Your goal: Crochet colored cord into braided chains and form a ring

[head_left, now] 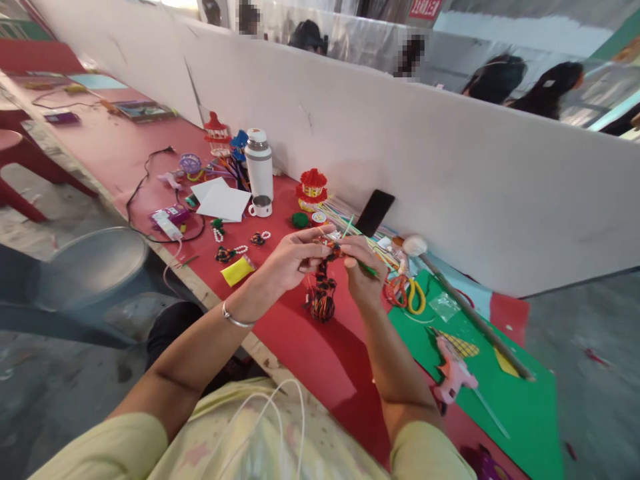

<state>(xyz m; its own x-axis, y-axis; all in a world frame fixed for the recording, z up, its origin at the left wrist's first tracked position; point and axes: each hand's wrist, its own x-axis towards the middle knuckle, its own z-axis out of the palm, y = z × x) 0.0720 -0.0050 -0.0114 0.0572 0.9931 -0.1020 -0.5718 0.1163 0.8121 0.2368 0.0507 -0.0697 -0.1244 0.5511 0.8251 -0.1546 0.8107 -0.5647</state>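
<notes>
A small piece of black, orange and green yarn work (334, 251) is pinched between my two hands above the red tabletop. My left hand (300, 257) grips it from the left, with the index finger stretched along the top. In my right hand (364, 270) is a thin green crochet hook (370, 269), partly covered by the fingers. Its working end is too small to make out. Multicoloured yarn runs down from the work to a ball of yarn (323, 307) on the table below. Finished yarn pieces with white bead loops (225, 254) lie to the left.
A white thermos (259, 163), its cup (261, 206) and a red-yellow ornament (313, 190) stand near the partition (350, 127). A phone (376, 212) leans there. Scissors (416, 297), a pink glue gun (453, 370) and a long stick (475, 317) lie right, by a green sheet (530, 420).
</notes>
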